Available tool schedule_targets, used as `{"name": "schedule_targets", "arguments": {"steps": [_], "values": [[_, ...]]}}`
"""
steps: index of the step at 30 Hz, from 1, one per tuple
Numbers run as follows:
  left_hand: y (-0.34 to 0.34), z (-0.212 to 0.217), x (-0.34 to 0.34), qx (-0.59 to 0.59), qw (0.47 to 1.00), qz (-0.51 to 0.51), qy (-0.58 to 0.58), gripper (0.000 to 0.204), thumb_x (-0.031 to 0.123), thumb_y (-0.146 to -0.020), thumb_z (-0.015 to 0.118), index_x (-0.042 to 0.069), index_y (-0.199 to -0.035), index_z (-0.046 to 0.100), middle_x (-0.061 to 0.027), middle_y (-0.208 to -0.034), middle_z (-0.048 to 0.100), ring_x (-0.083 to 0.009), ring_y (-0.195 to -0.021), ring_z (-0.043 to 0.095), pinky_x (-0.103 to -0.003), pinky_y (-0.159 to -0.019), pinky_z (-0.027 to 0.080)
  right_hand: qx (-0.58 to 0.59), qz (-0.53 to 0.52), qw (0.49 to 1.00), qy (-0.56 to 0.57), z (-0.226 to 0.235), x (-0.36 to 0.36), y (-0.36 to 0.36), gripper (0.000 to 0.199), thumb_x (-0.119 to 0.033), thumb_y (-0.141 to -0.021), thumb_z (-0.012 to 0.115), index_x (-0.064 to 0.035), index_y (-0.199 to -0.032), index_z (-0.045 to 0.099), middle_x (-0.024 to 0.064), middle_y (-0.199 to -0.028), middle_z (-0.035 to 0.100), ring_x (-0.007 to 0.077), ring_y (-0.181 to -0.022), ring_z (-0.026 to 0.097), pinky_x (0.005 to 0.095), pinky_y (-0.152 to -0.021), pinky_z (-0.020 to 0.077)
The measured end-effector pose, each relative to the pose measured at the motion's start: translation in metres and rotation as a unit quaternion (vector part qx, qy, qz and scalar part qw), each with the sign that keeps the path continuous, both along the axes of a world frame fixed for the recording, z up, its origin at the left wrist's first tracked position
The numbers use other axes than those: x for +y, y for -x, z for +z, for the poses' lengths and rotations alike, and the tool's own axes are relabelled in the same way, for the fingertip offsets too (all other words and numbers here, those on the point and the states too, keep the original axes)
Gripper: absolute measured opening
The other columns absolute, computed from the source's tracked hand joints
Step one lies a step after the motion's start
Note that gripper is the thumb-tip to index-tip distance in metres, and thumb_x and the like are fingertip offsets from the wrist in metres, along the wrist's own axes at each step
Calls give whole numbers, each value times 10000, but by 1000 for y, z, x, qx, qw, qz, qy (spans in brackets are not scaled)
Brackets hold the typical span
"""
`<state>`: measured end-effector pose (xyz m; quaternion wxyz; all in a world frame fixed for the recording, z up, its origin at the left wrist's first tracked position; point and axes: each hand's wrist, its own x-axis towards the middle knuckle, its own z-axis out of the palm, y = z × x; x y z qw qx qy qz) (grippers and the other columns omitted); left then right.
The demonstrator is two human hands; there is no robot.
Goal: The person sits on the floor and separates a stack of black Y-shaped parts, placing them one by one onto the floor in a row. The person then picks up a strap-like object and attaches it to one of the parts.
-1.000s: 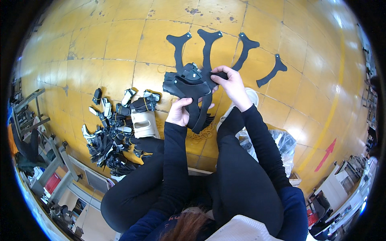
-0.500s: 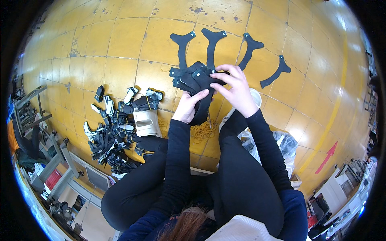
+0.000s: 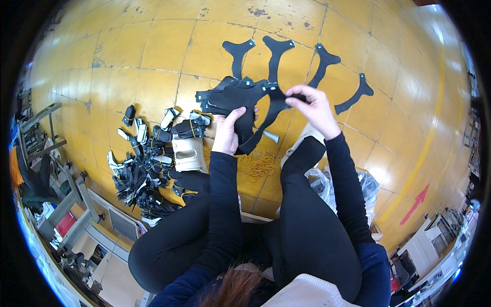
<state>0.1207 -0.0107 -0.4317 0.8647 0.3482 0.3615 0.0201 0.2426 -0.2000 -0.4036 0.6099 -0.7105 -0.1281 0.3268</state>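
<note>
1. The fingers of the left hand (image 3: 228, 134) are curled shut around a stack of black cut-out pieces (image 3: 236, 98); the right hand (image 3: 313, 105) pinches one black strip at the stack's right edge, fingertips closed on it.
2. Both forearms in black sleeves reach forward over the bent knees, holding the stack above the yellow tiled floor (image 3: 153, 46).
3. Four black pieces (image 3: 276, 51) lie flat on the floor beyond the hands.
4. A pile of bundled pieces (image 3: 148, 158) lies to the left; rubber bands (image 3: 261, 165) lie scattered beneath the hands.
</note>
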Motion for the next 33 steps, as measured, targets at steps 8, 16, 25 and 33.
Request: {"name": "schedule_targets", "arguments": {"steps": [8, 16, 25, 33], "values": [[14, -15, 21, 29, 999, 20, -2, 303, 45, -847, 552, -36, -1138, 522, -149, -1047, 627, -283, -933, 646, -417, -802, 546, -102, 64, 983, 136, -76, 13, -66, 195, -64, -818, 606, 8, -994, 647, 98, -851, 681, 152, -793, 651, 283, -761, 495], [7, -10, 12, 16, 1000, -13, -11, 311, 28, -843, 544, -49, -1143, 513, -163, -1033, 627, -276, -917, 649, -405, -797, 545, -250, 83, 944, 197, -96, 33, -121, 210, -118, -827, 574, -43, -1002, 663, 121, -992, 673, 289, -969, 621, 354, -881, 467], [2, -3, -3, 6, 1000, -8, 15, 360, -28, -815, 597, 1, -1162, 506, -138, -1066, 627, -254, -909, 650, -339, -798, 532, -181, -10, 977, 109, -61, 44, -76, 231, -148, -865, 577, -29, -1054, 635, 106, -970, 664, 201, -913, 619, 302, -830, 468], [0, -1, -3, 0, 999, -37, 13, 383, -24, -812, 597, -28, -1182, 498, -144, -1099, 621, -252, -928, 646, -331, -821, 527, -3, 67, 998, 12, -27, 34, -7, 228, -182, -929, 549, -23, -1054, 656, -3, -874, 645, 77, -831, 561, 244, -759, 455]]}}
